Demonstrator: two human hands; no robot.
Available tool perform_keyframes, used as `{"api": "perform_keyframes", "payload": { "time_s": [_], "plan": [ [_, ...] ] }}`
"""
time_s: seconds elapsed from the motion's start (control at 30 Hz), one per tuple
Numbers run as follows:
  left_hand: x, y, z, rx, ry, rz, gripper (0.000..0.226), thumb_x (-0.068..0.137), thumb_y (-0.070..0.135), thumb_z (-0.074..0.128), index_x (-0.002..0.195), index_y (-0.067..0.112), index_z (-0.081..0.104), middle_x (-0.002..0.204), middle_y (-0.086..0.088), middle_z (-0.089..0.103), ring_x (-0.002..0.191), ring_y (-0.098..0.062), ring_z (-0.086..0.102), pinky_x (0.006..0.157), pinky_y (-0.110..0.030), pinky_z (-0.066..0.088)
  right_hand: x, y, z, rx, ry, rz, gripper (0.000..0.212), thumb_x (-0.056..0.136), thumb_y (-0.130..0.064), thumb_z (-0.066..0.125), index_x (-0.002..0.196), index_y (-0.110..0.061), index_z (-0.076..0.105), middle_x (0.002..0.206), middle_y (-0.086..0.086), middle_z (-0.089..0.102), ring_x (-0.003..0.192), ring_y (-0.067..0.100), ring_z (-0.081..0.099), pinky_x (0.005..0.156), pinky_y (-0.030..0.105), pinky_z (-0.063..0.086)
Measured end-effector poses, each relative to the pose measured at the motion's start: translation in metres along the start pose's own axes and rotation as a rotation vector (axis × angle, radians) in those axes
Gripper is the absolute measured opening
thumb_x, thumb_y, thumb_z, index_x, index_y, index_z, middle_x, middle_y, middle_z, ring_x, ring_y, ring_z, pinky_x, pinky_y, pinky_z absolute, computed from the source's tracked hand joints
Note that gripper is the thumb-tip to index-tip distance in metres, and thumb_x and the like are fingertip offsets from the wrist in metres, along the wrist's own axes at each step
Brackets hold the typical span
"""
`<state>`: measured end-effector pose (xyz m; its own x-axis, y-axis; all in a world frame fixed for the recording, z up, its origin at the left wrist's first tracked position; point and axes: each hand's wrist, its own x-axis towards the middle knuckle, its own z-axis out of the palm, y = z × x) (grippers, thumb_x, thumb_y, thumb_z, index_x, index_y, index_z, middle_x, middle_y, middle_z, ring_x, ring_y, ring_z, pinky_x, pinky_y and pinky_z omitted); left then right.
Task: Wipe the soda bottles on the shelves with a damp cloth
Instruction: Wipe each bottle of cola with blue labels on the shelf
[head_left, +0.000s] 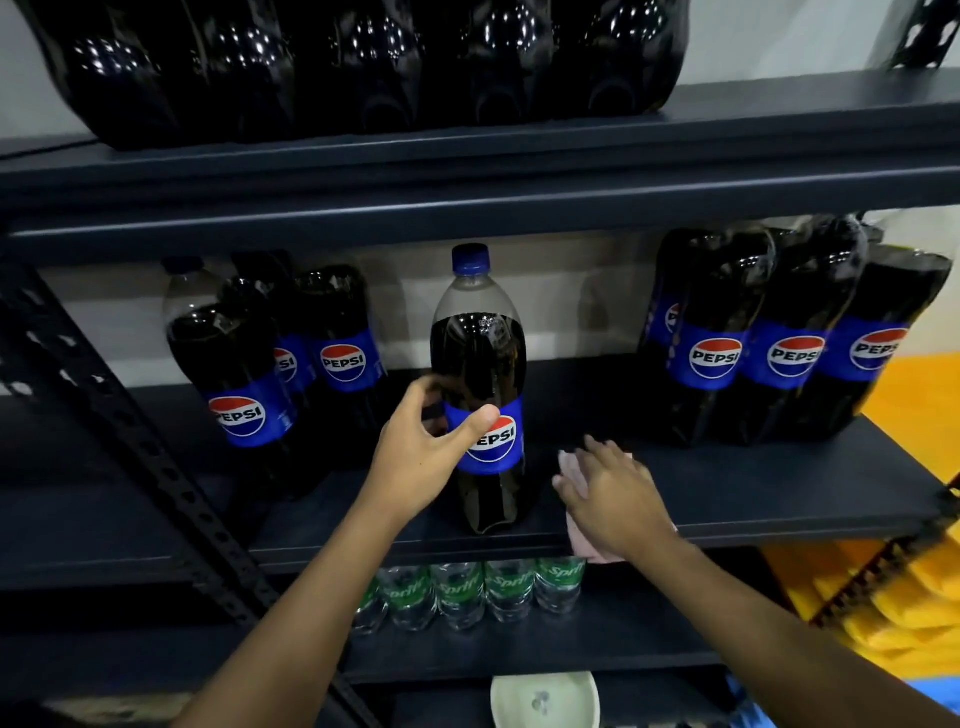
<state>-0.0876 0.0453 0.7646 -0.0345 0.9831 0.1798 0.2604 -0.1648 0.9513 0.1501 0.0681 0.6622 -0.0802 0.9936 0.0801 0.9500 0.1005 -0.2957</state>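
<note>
A tall Pepsi bottle (480, 364) with a blue cap and blue label stands upright near the front of the middle shelf (753, 499). My left hand (423, 447) grips it around the label, thumb across the logo and fingers curled round the left side. Just right of the bottle, my right hand (610, 493) lies flat with straight fingers on a pink cloth (584, 545) spread on the shelf; the cloth hangs a little over the front edge and is mostly hidden under the hand.
More Pepsi bottles (249, 384) stand at the left, and a wrapped pack (779, 338) at the right. Dark bottles (363, 67) fill the top shelf. Sprite bottles (467, 592) sit on the lower shelf. A pale bowl (545, 699) sits below. A slotted upright (130, 441) crosses the left.
</note>
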Motion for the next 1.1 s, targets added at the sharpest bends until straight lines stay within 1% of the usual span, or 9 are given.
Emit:
{"api": "perform_keyframes", "payload": {
  "time_s": [0.13, 0.27, 0.37, 0.57, 0.63, 0.7, 0.8, 0.93, 1.1],
  "plan": [
    [-0.001, 0.001, 0.0, 0.002, -0.004, -0.001, 0.051, 0.07, 0.063, 0.078, 0.113, 0.048, 0.058, 0.108, 0.041, 0.067, 0.111, 0.001, 0.069, 0.092, -0.024, 0.059, -0.003, 0.013, 0.025, -0.174, -0.07, 0.046, 0.094, 0.088, -0.07, 0.002, 0.156, -0.015, 0.036, 0.169, 0.005, 0.023, 0.156, 0.029, 0.014, 0.125, 0.048, 0.006],
    [0.0, -0.001, 0.001, -0.007, 0.0, -0.006, 0.055, 0.069, 0.065, 0.079, 0.117, 0.047, 0.058, 0.12, 0.024, 0.069, 0.115, -0.005, 0.069, 0.095, -0.029, 0.059, 0.009, 0.002, 0.029, -0.249, -0.072, 0.095, 0.09, 0.096, -0.069, 0.008, 0.162, -0.01, 0.024, 0.171, 0.009, 0.016, 0.158, 0.034, 0.003, 0.122, 0.05, -0.011],
    [0.0, -0.002, 0.001, -0.006, -0.005, -0.011, 0.055, 0.07, 0.065, 0.078, 0.118, 0.048, 0.057, 0.123, 0.023, 0.068, 0.117, -0.006, 0.068, 0.093, -0.027, 0.059, 0.016, -0.001, 0.033, -0.183, -0.099, 0.142, 0.075, 0.107, -0.055, 0.019, 0.163, -0.007, 0.013, 0.172, 0.011, 0.008, 0.158, 0.032, 0.0, 0.127, 0.048, 0.001],
    [0.0, -0.002, 0.001, -0.029, 0.002, -0.019, 0.053, 0.07, 0.063, 0.08, 0.116, 0.048, 0.058, 0.115, 0.031, 0.069, 0.115, -0.005, 0.069, 0.094, -0.03, 0.06, 0.016, 0.005, 0.031, -0.099, -0.041, 0.103, 0.055, 0.111, -0.033, 0.023, 0.163, -0.014, 0.022, 0.17, 0.007, 0.019, 0.158, 0.03, 0.009, 0.126, 0.044, 0.01],
    [0.0, -0.002, 0.001, -0.037, -0.002, -0.015, 0.052, 0.071, 0.062, 0.08, 0.116, 0.049, 0.058, 0.114, 0.032, 0.069, 0.114, -0.005, 0.07, 0.094, -0.029, 0.061, 0.016, 0.006, 0.023, 0.19, -0.06, 0.125, 0.051, 0.112, -0.031, 0.024, 0.162, -0.023, 0.028, 0.169, 0.002, 0.026, 0.157, 0.026, 0.015, 0.126, 0.042, 0.012],
    [0.001, -0.001, 0.001, -0.041, -0.001, -0.016, 0.053, 0.072, 0.061, 0.081, 0.117, 0.049, 0.058, 0.115, 0.031, 0.069, 0.115, -0.005, 0.07, 0.094, -0.029, 0.061, 0.006, -0.013, 0.001, 0.783, -0.072, 0.17, 0.045, 0.11, -0.034, 0.032, 0.154, -0.036, 0.043, 0.166, -0.004, 0.031, 0.155, 0.015, 0.024, 0.127, 0.038, 0.017],
    [0.003, -0.003, 0.001, -0.034, -0.005, -0.016, 0.058, 0.07, 0.062, 0.082, 0.12, 0.046, 0.058, 0.116, 0.032, 0.069, 0.115, -0.006, 0.071, 0.094, -0.03, 0.061, -0.019, -0.062, -0.021, 1.405, -0.069, 0.138, 0.045, 0.112, -0.022, 0.034, 0.157, -0.022, 0.037, 0.161, -0.009, 0.034, 0.149, 0.007, 0.034, 0.116, 0.019, 0.032],
    [0.002, -0.001, -0.001, 0.022, -0.021, -0.004, 0.059, 0.073, 0.058, 0.082, 0.124, 0.041, 0.058, 0.114, 0.029, 0.069, 0.112, 0.009, 0.065, 0.093, -0.014, 0.053, -0.027, -0.104, -0.018, 1.223, 0.14, -0.053, 0.062, 0.103, -0.06, 0.031, 0.161, -0.043, 0.017, 0.167, -0.025, 0.017, 0.149, -0.011, 0.019, 0.124, 0.023, 0.019],
    [0.005, -0.004, -0.007, 0.087, -0.056, -0.01, 0.05, 0.089, 0.04, 0.083, 0.132, 0.034, 0.057, 0.126, 0.02, 0.067, 0.111, 0.014, 0.062, 0.093, -0.01, 0.05, 0.001, -0.128, -0.062, 0.91, 0.433, -0.3, 0.058, 0.103, -0.063, 0.018, 0.156, -0.052, -0.003, 0.168, -0.025, -0.004, 0.149, -0.015, 0.006, 0.114, 0.004, 0.011]
  ]
}}
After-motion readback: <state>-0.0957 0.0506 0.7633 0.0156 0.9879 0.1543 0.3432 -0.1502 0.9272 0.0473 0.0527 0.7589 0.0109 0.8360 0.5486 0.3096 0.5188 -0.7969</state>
